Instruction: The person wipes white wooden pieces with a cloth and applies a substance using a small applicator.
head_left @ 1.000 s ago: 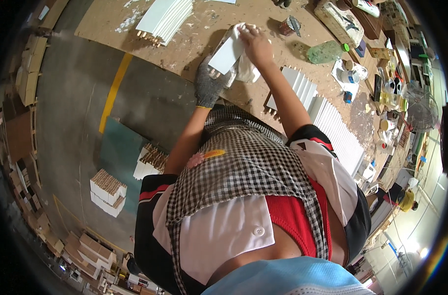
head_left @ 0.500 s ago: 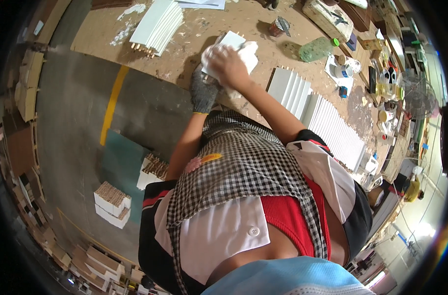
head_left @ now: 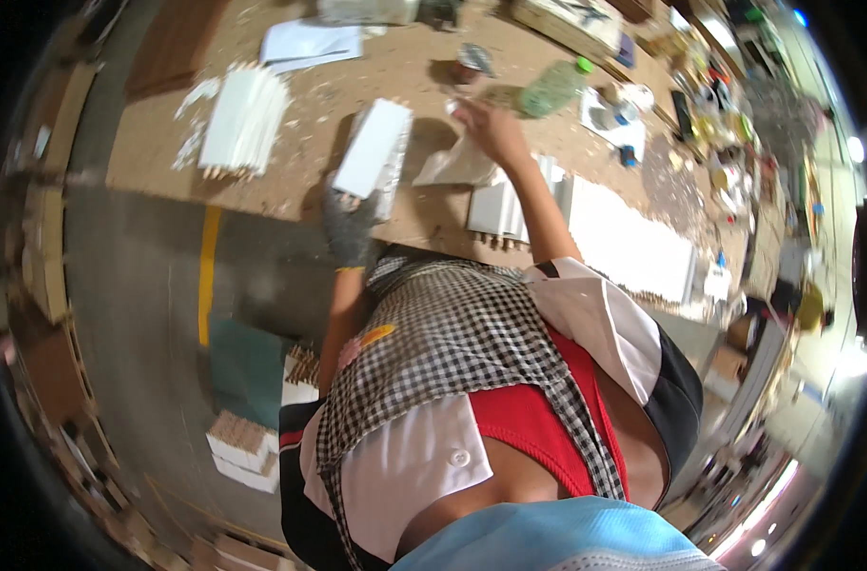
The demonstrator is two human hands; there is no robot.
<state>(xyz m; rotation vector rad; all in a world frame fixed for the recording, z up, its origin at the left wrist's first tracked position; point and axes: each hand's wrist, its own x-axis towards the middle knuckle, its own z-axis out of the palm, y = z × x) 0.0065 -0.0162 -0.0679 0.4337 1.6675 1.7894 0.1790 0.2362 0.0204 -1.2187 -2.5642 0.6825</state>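
My left hand (head_left: 349, 226), in a grey knit glove, is closed on the near end of a white panel (head_left: 374, 150) with wooden dowels sticking out of its ends. A silvery-white block or second piece shows along the panel's right side; I cannot make out what it is. My bare right hand (head_left: 492, 131) is off to the right, its fingers pinching a crumpled white cloth (head_left: 458, 164) that trails onto the table. To the left of the panel lies a row of similar white dowelled panels (head_left: 245, 122).
The brown worktable (head_left: 305, 100) carries more white panels (head_left: 629, 238) at right, a green-capped bottle (head_left: 553, 89), a small dark-red cup (head_left: 471, 67) and white paper (head_left: 308, 45). Stacked white pieces (head_left: 243, 449) stand on the floor to the left.
My right hand has left the panel and moved right with the cloth, which now hangs looser. The panel stays in my left hand. The whole view has shifted.
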